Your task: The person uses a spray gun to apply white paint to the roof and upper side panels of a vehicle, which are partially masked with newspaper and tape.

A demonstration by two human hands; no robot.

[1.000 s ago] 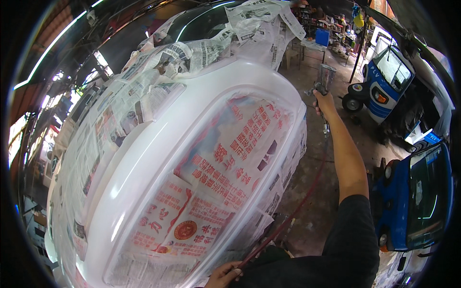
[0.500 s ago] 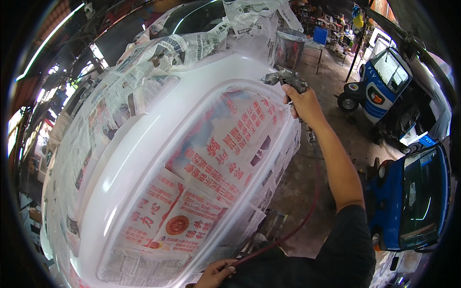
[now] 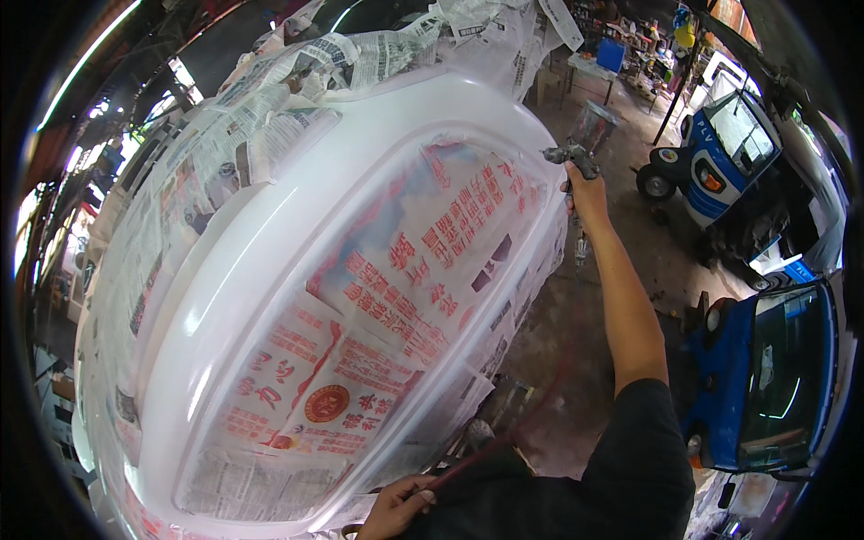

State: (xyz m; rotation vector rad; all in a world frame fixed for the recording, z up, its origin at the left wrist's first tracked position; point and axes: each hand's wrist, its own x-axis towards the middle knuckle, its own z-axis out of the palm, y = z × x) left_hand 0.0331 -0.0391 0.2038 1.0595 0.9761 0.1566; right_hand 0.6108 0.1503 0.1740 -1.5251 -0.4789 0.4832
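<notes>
A large curved vehicle body with white, glossy paint (image 3: 211, 297) fills the middle, masked with newspaper (image 3: 135, 297) and a red-printed paper (image 3: 396, 261) inside its oblong frame. My right hand (image 3: 583, 184) grips a spray gun (image 3: 571, 157) at the frame's upper right end; a metal cup (image 3: 594, 126) shows behind the gun, though whether it is attached I cannot tell. A red hose (image 3: 540, 405) runs from below the gun down to my left hand (image 3: 400, 506) at the bottom edge, whose fingers are closed round the hose.
Two blue three-wheeled vehicles (image 3: 724, 144) (image 3: 756, 378) stand along the right. At the back are a table (image 3: 589, 67) with a blue container (image 3: 610, 52) and cluttered shelves (image 3: 646, 40). Dark concrete floor (image 3: 576, 324) shows between the masked body and the vehicles.
Over the last second the spray gun has moved left onto the frame's upper end, then slightly back rightward. The view has shifted a little; my left hand still holds the hose.
</notes>
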